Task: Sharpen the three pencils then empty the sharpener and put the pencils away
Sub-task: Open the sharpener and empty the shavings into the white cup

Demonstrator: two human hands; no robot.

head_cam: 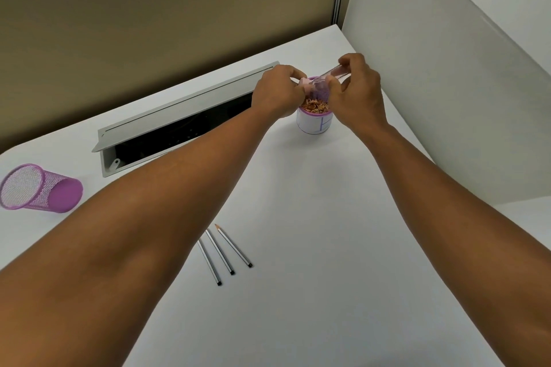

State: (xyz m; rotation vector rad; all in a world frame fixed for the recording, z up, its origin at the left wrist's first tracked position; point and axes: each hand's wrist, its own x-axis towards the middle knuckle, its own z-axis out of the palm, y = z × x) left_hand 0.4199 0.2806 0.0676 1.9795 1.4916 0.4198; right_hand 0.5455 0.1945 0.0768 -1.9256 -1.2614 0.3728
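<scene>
One white desk (313, 247). Mesh cup (38, 188) on its side, far left. Shavings cup (313, 121) directly under both hands. Three pencils (225, 252) lying near, unheld. Left hand (277, 92) and right hand (357, 92) each pinch the sharpener (320, 85).

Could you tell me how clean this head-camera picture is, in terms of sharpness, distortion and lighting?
Head view: even, soft lighting with faint shadows and no glare; wide-angle stretch enlarges the forearms near the bottom edge; the three pencils are crisp, while the sharpener between the left hand and right hand is blurred.
</scene>
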